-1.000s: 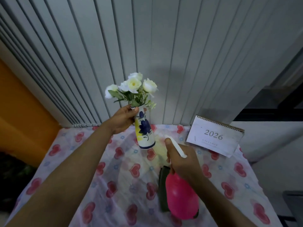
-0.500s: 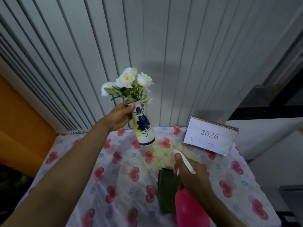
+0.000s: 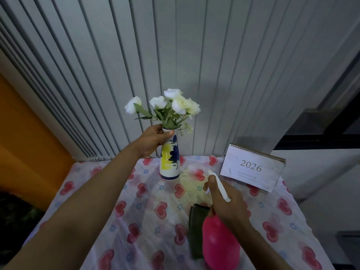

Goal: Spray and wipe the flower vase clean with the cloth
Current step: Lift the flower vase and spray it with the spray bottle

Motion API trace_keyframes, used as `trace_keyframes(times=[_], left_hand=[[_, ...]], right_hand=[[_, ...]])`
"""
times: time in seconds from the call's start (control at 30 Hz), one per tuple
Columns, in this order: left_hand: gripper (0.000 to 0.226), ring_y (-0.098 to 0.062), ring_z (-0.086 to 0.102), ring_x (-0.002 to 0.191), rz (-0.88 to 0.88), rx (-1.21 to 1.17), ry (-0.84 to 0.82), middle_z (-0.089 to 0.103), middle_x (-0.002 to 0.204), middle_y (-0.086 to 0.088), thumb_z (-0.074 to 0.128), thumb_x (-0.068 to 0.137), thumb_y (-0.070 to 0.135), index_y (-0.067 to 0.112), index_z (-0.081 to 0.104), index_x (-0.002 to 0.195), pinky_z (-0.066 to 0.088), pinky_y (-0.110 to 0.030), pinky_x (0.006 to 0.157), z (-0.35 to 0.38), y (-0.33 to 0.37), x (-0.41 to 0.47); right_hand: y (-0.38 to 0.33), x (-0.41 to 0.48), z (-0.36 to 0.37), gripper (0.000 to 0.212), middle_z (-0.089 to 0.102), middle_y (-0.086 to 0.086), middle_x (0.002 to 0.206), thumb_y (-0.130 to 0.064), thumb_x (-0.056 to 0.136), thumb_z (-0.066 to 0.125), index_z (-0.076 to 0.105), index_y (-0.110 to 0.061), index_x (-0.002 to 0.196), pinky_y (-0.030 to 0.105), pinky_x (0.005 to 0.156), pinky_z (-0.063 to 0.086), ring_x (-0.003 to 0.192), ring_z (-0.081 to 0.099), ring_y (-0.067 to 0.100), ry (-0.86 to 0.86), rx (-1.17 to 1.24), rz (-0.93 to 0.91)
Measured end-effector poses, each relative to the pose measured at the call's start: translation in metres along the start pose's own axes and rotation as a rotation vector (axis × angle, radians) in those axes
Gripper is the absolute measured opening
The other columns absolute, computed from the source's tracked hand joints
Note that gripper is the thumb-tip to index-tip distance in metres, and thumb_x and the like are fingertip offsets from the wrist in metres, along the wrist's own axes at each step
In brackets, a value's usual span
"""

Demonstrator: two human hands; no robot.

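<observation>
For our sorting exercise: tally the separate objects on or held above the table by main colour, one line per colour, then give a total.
White: 3, the vase, the flowers, the calendar
Pink: 1, the spray bottle
Dark green: 1, the cloth
Total: 5
The left hand grips the vase; the right hand grips the spray bottle.

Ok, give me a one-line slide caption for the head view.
Left hand lifts the flower vase by its neck while the right hand aims the pink spray bottle at it.
</observation>
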State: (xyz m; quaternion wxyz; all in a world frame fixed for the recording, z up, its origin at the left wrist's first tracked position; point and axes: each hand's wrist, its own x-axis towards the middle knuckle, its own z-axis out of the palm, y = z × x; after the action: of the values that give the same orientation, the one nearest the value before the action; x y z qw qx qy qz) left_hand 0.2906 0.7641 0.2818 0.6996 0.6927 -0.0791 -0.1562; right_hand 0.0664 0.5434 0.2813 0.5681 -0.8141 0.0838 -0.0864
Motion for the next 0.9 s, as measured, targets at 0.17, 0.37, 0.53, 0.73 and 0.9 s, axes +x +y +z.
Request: trace_keyframes(times=[0.17,0.37,0.53,0.73,0.9], left_hand=[[0.023,-0.011,0.072,0.085,0.002,0.239,0.032,0.079,0.090,0.007,0.084,0.081,0.024,0.019,0.076,0.102,0.056,-0.022,0.070,0.006,0.015,-0.002],[0.059,-0.021,0.066,0.119,-0.081,0.185,-0.005,0.073,0.121,-0.001,0.087,0.078,0.027,0.014,0.062,0.130,0.054,-0.041,0.104,0.010,0.018,0.000],[0.069,-0.020,0.055,0.130,-0.084,0.256,0.089,0.060,0.138,-0.004,0.079,0.086,0.034,0.011,0.050,0.144,0.045,-0.041,0.113,0.026,0.023,-0.005],[0.108,-0.031,0.064,0.122,-0.097,0.217,0.502,0.065,0.136,-0.007,0.083,0.042,0.076,0.019,0.060,0.131,0.054,-0.048,0.103,0.032,0.018,0.013],[0.089,-0.035,0.051,0.138,-0.103,0.351,0.612,0.054,0.150,-0.012,0.079,0.077,0.059,0.012,0.049,0.146,0.039,-0.046,0.116,0.043,0.033,0.007]], right_hand=[[-0.001,-0.005,-0.003,0.052,0.063,0.021,0.059,-0.044,0.096,0.045,0.065,0.001,0.079,0.008,0.043,0.042,0.039,0.055,0.003,-0.035,-0.042,-0.014],[-0.007,-0.005,-0.003,0.052,0.063,0.013,0.064,-0.053,0.096,0.041,0.064,-0.007,0.085,0.018,0.054,0.047,0.059,0.062,0.019,-0.079,-0.038,-0.081],[-0.021,-0.005,0.011,0.053,0.066,0.007,0.065,-0.057,0.093,0.039,0.065,-0.011,0.087,0.011,0.053,0.046,0.053,0.063,0.006,-0.114,-0.052,-0.126],[-0.030,-0.005,0.034,0.041,0.058,-0.002,0.055,-0.049,0.099,0.040,0.053,-0.021,0.072,0.013,0.048,0.045,0.048,0.060,0.001,-0.124,-0.108,-0.150],[-0.015,0.000,0.047,0.046,0.052,-0.005,0.046,-0.054,0.096,0.038,0.045,-0.028,0.060,0.017,0.045,0.042,0.044,0.058,0.006,-0.054,-0.259,-0.160]])
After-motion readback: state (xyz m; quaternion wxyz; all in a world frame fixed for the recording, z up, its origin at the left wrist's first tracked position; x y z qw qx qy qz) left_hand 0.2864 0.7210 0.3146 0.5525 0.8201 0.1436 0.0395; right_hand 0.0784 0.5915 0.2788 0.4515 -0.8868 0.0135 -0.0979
